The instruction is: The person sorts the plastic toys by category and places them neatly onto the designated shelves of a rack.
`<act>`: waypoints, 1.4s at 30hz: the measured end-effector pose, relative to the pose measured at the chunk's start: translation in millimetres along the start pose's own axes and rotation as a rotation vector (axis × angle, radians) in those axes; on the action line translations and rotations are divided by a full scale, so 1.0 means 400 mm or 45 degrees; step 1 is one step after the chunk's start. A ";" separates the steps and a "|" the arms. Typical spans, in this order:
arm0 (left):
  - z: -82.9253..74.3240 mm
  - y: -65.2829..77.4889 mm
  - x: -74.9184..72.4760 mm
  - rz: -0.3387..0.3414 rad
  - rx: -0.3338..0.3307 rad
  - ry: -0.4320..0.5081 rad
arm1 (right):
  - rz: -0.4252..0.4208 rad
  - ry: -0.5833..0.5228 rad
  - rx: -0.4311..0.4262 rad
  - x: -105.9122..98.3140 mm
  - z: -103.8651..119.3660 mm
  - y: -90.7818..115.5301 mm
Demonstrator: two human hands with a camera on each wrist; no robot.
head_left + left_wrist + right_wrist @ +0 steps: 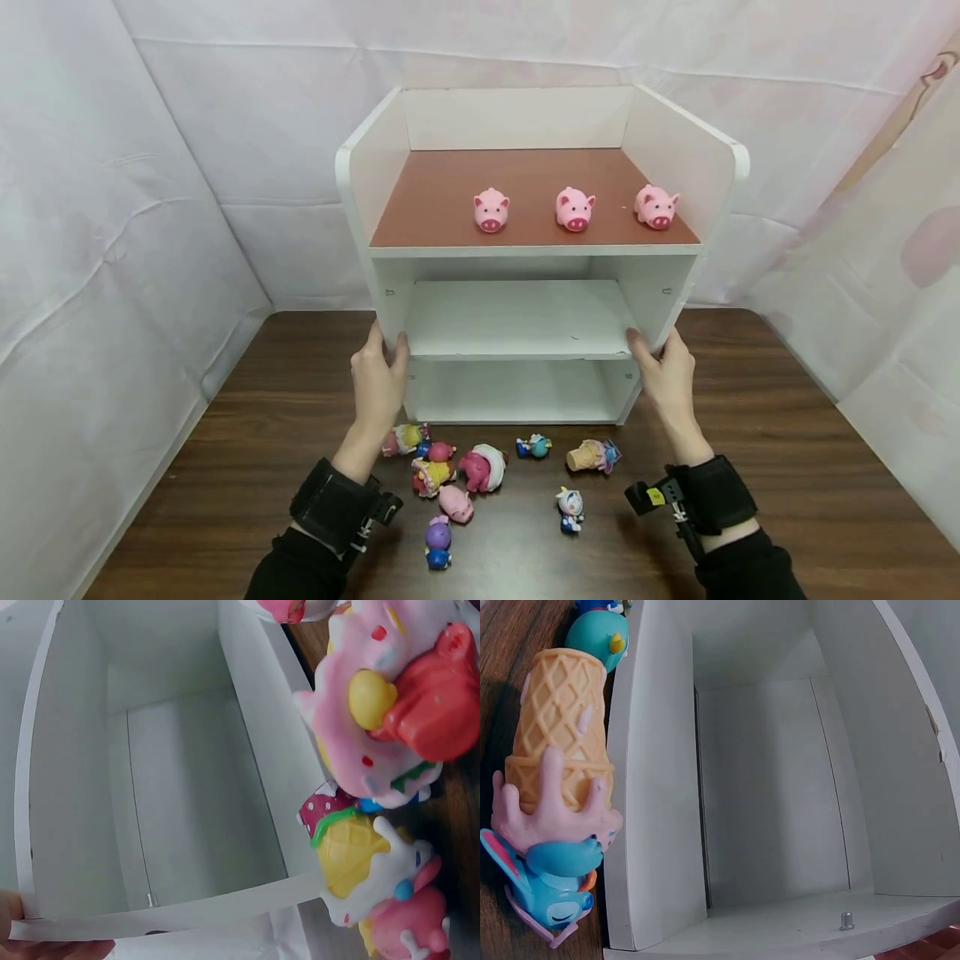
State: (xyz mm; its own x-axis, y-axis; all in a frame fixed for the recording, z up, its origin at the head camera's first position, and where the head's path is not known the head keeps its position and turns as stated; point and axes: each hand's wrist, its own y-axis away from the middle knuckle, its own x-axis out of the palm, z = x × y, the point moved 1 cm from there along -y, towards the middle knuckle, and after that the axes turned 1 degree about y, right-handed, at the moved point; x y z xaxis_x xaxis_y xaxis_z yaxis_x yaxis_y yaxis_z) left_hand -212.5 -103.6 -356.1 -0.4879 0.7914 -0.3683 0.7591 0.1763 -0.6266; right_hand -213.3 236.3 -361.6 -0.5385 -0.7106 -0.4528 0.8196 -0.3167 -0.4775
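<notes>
A small white shelf unit (517, 346) with a brown top board stands on the table. My left hand (377, 379) grips its left side panel, thumb on the inner face and fingers around the outside. On the opposite panel, my right hand (666, 375) holds on the same way, its thumb by the middle shelf's end. Three pink pig figurines, a left one (491, 211), a middle one (575, 209) and a right one (656, 207), sit in a row near the top board's front edge. Both lower compartments hold nothing.
Several toy figurines lie before the unit: a blue-eared figure in an ice-cream cone (592, 456), a white-and-blue one (570, 510), a purple one (438, 542), a pink pig (456, 503). White cloth (135, 208) hangs behind and beside the wooden table (277, 433).
</notes>
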 end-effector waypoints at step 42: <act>-0.024 0.217 -0.076 0.780 0.117 -0.278 | -0.002 -0.056 -0.002 0.011 0.001 -0.007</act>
State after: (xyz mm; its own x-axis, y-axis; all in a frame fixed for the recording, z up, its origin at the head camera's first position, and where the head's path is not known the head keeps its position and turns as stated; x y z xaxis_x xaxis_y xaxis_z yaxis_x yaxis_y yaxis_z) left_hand -127.7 -106.7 -392.7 -0.0623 0.5937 -0.8022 0.8920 -0.3274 -0.3116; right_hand -217.7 233.6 -361.9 -0.5305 -0.7373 -0.4183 0.8183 -0.3167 -0.4796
